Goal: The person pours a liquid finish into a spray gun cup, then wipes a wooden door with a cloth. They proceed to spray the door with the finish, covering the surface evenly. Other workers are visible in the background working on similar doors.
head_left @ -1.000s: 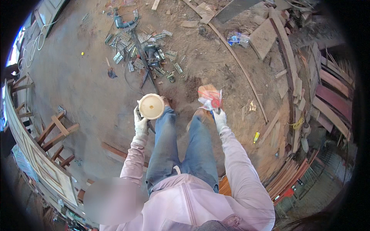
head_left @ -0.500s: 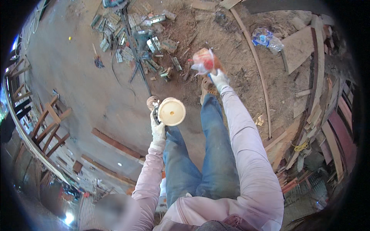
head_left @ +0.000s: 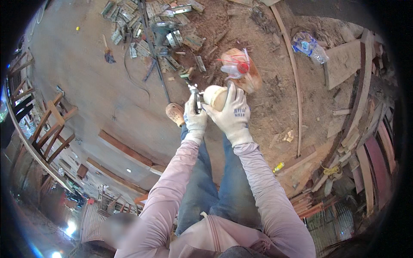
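My left hand (head_left: 195,122), in a pale work glove, is closed round the handle of a metal spray gun (head_left: 195,92). A cream cup (head_left: 214,96) is joined to the gun and tilted on its side. My right hand (head_left: 234,114), gloved too, wraps round the cup's right side, thumb below and fingers on top. Just beyond that hand a plastic jug (head_left: 251,81), orange-stained with a red cap and a wrap of clear plastic, is on the dirt floor.
Metal hinges (head_left: 172,38) lie heaped ahead, beside a long dark bar (head_left: 157,64). A brush (head_left: 108,55) lies to the left. Wooden strips (head_left: 124,147) are at the lower left. A curved wood strip (head_left: 290,73), a crumpled plastic bottle (head_left: 310,47) and stacked boards (head_left: 374,159) are at right.
My right hand has let go of the jug and come back to grip the cup. My left hand has moved right, and the cup has tipped from lid-up onto its side.
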`<state>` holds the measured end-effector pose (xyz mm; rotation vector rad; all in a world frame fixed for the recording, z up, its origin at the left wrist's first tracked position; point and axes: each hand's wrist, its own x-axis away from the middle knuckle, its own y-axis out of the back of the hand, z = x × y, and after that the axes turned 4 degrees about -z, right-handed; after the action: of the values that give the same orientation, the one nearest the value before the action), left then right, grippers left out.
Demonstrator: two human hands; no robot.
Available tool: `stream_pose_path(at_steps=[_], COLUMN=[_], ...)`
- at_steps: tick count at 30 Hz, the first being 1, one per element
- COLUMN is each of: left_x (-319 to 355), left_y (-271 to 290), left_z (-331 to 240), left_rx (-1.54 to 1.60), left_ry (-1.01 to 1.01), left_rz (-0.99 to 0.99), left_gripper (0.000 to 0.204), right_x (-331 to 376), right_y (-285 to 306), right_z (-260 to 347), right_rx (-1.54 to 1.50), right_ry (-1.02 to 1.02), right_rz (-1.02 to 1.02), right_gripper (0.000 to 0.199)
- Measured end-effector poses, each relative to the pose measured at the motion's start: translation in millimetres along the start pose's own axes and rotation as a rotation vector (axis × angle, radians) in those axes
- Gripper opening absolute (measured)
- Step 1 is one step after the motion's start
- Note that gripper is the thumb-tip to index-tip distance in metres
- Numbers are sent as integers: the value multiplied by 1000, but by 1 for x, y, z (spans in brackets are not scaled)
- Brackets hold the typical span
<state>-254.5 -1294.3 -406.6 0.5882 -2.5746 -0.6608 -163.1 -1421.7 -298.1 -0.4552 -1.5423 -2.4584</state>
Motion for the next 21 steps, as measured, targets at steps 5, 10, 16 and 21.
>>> stream_pose_path(at_steps=[5, 10, 16, 21], left_x=[-8, -23, -67, -87], left_y=[35, 61, 102, 106], left_z=[3, 3, -6, -5], left_rx=[-79, -182, -383, -547], left_ry=[62, -30, -215, -294], left_rz=[142, 334, 935, 993], left_gripper=[63, 58, 54, 50], right_x=[-4, 7, 35, 31], right_y=[-8, -4, -18, -6], right_z=[12, 16, -4, 10], right_rx=[10, 121, 283, 484], right_ry=[45, 370, 1408, 2166], right_rz=[139, 246, 345, 109], right_gripper=[102, 81, 56, 76])
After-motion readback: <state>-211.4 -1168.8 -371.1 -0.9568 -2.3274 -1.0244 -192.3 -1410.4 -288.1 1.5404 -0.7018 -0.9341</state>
